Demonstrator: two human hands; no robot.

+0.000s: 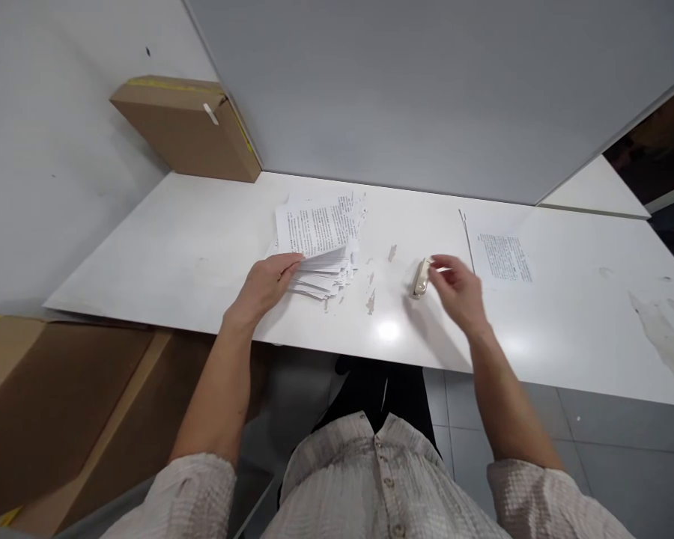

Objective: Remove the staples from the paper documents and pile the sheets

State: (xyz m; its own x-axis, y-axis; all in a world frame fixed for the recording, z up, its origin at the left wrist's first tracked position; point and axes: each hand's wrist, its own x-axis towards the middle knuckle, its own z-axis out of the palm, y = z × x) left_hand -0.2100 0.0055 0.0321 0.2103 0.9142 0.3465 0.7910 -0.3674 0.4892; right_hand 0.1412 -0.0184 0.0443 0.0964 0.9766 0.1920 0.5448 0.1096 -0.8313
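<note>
My left hand [266,284] is curled round the near left edge of a fanned stack of printed sheets [320,247] lying on the white table [174,254]. My right hand [457,292] hovers just right of a small beige stapler [420,279] that rests on the table; its fingers are loosely bent and touch or nearly touch the stapler's top. A single printed sheet [499,251] lies flat to the right of that hand.
A brown cardboard box [188,127] leans at the table's far left corner against the wall. More brown cardboard [50,404] stands on the floor at left. A grey partition [427,90] backs the table. Chipped patches [371,299] mark the tabletop.
</note>
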